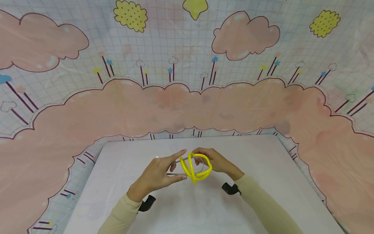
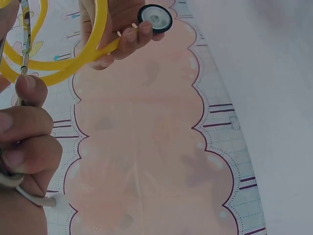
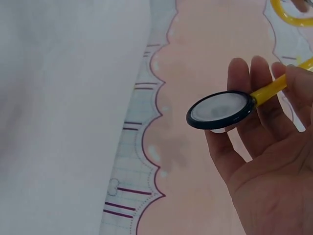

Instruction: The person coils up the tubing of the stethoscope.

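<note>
A stethoscope [image 1: 210, 167] with yellow tubing is held up over the white table between both hands, its tube looped in coils. My left hand [image 1: 157, 172] grips the metal ear tubes [image 1: 176, 174], fingers curled on one and thumb along the other. At the far side of the coils, my right hand [image 1: 217, 161] pinches the yellow tube close to the chest piece. In the right wrist view the round chest piece [image 3: 220, 106], pale with a dark rim, lies in front of the spread fingers. The left wrist view also shows the chest piece [image 2: 155, 18] beyond the yellow loops.
The white table [image 1: 187, 211] lies below both hands. Around it hangs a patterned cloth [image 1: 187, 107] with pink clouds. A black wrist-camera mount [image 1: 147, 203] sits at the left wrist, and another black mount [image 1: 230, 188] at the right wrist.
</note>
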Demonstrator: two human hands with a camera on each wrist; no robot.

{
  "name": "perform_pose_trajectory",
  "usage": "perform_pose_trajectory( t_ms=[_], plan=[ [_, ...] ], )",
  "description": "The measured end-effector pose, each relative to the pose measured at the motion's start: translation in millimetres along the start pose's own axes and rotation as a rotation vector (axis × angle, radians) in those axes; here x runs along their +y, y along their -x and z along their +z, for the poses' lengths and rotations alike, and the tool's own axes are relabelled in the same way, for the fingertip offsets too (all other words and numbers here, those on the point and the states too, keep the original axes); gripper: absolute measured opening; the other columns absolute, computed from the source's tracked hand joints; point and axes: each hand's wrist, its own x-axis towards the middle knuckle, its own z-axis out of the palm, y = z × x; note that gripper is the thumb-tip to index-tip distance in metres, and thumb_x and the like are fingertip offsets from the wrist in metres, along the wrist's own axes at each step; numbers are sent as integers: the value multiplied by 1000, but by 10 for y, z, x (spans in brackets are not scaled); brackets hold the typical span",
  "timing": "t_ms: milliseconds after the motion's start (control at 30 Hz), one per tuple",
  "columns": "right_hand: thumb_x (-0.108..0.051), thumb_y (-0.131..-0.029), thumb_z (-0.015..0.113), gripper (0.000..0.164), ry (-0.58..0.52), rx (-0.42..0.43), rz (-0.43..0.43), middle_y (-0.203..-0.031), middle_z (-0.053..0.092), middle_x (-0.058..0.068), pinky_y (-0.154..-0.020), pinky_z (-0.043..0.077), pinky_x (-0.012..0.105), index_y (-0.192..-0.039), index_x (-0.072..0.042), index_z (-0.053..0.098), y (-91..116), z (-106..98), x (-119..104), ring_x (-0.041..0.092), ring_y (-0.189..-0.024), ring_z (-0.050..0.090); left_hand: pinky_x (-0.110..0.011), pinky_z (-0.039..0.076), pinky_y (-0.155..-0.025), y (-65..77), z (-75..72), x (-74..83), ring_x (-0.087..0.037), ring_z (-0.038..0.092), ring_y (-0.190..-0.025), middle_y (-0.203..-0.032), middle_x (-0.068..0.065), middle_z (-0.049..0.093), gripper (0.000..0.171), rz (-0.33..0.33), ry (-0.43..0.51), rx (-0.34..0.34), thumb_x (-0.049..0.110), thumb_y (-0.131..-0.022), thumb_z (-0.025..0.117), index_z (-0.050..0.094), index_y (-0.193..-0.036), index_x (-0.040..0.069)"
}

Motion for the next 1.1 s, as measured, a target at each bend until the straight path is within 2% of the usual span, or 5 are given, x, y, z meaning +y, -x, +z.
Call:
perform_pose_trajectory(
  t_ms=[133,500,700,933,1100],
  plan=[
    [-11,-102,52,26,19,1,-31,-88,62,12,-76,57,37,-125,-3,60,14,70,-11,34,-81,62,-10,23,-52,-11,15,0,5,23,-55,-69,8,45,69,22,-2,1,46,-82,77,54,-142,22],
    [-31,-102,51,41,-16,27,213,-108,68,14,-87,54,32,-134,-8,58,38,189,41,18,-95,62,-15,31,-53,35,17,-96,2,32,-60,-70,8,45,69,-62,83,25,42,-81,78,53,-143,23],
    [-27,-102,50,37,0,74,186,-115,66,14,-84,55,29,-127,-2,60,66,173,117,17,-95,62,-15,32,-55,39,14,-113,1,34,-61,-69,4,46,68,-75,108,39,41,-82,78,54,-142,23],
    [-12,-102,51,20,168,242,155,-81,62,8,-64,47,22,-118,-8,63,44,113,222,12,-69,52,-13,31,-54,39,46,-109,0,36,-62,-68,3,46,65,-17,137,64,38,-82,79,56,-140,22],
    [-16,-103,50,25,172,196,152,-84,63,10,-67,50,23,-122,-5,62,29,132,232,13,-71,56,-14,30,-54,25,75,-92,0,34,-61,-67,5,44,62,7,126,60,40,-84,76,57,-140,21]
  ],
)
